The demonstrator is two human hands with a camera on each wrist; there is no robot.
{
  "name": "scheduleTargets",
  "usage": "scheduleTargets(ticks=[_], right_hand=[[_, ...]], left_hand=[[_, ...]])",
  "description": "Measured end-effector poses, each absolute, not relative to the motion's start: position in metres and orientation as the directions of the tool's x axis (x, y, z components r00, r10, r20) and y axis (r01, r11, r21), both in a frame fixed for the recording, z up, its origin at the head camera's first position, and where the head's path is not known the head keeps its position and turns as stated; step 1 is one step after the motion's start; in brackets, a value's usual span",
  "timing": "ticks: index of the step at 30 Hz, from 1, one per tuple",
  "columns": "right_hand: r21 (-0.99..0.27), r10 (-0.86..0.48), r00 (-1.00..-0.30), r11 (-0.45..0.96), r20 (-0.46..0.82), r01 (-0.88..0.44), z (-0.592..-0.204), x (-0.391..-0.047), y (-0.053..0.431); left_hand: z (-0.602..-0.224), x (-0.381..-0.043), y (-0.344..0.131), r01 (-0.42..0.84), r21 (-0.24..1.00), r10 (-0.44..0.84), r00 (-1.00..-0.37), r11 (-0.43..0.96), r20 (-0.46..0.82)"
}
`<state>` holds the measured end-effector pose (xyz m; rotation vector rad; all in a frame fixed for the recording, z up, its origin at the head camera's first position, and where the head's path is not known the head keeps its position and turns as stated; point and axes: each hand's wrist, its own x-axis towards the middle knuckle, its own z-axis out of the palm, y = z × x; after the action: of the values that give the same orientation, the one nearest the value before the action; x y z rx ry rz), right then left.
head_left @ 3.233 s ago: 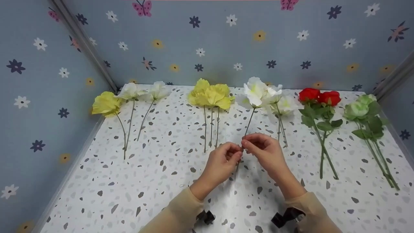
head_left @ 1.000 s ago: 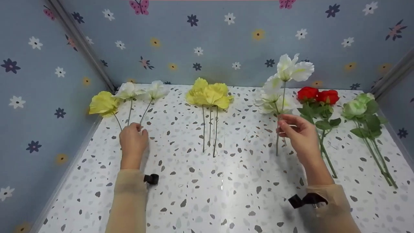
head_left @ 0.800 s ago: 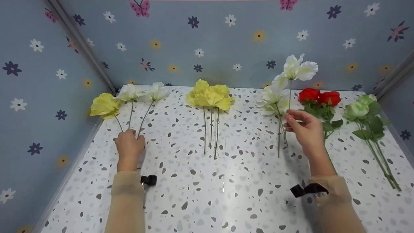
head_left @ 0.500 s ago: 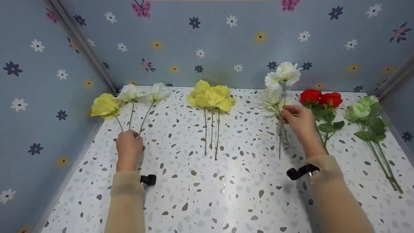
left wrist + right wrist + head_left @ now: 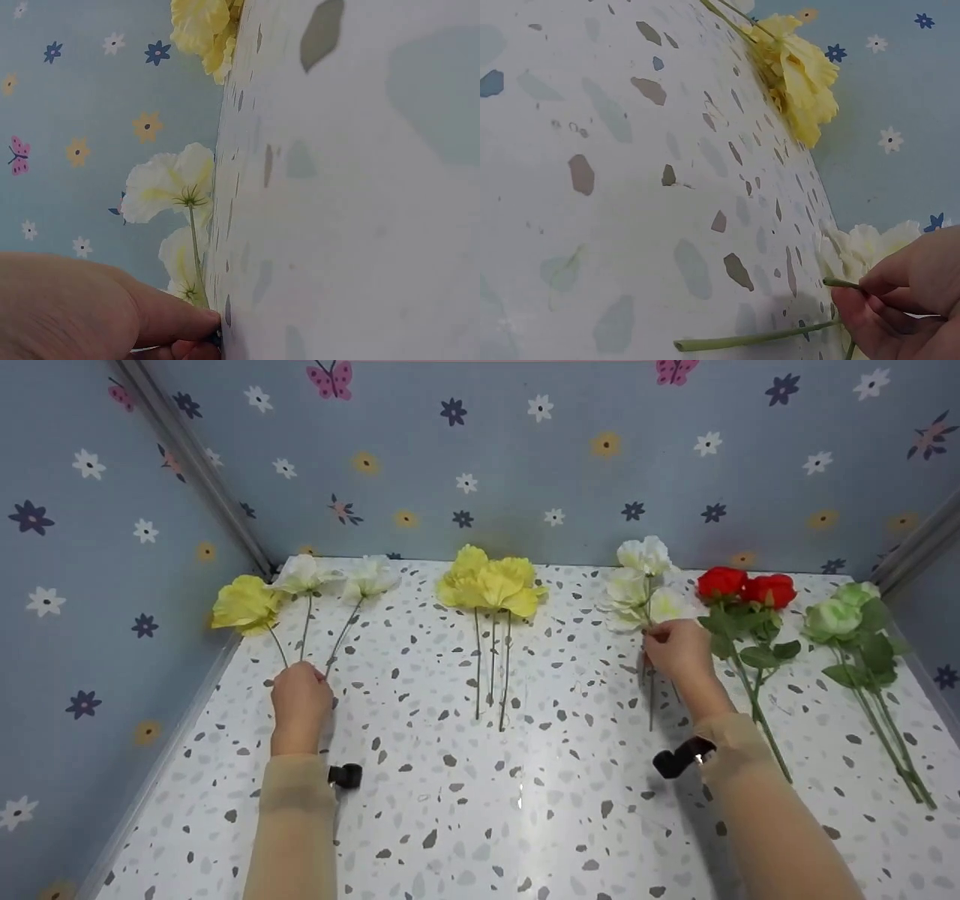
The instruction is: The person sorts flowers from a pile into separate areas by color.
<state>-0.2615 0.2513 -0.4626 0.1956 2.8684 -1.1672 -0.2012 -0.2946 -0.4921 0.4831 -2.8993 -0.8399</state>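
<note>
My left hand is at the stems of the left group, one yellow flower and two white flowers. In the left wrist view its thumb and finger pinch a white flower's stem close to the table; whether further stems are caught is hidden. At the right, my right hand pinches the stem of a white flower, its bloom above two other white flowers lying there. The right wrist view shows the held stem's end poking out between thumb and finger, with another stem below.
Several yellow flowers lie side by side at the back middle. Red roses with crossed stems lie just right of my right hand. Pale green roses are farther right. Patterned panels stand behind and beside the speckled table.
From the middle, where both hands met at the white flower's stem, my left hand went to the left group. My right hand carried that flower right, raised it, then lowered it onto the other white ones.
</note>
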Motion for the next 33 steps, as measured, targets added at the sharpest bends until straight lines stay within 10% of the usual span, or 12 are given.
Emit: scheduleTargets(ticks=[33], right_hand=[[-0.769, 0.078, -0.992, 0.628, -0.096, 0.123, -0.43, -0.221, 0.25]], left_hand=[[-0.441, -0.188, -0.27, -0.338, 0.794, -0.359, -0.919, 0.505, -0.162]])
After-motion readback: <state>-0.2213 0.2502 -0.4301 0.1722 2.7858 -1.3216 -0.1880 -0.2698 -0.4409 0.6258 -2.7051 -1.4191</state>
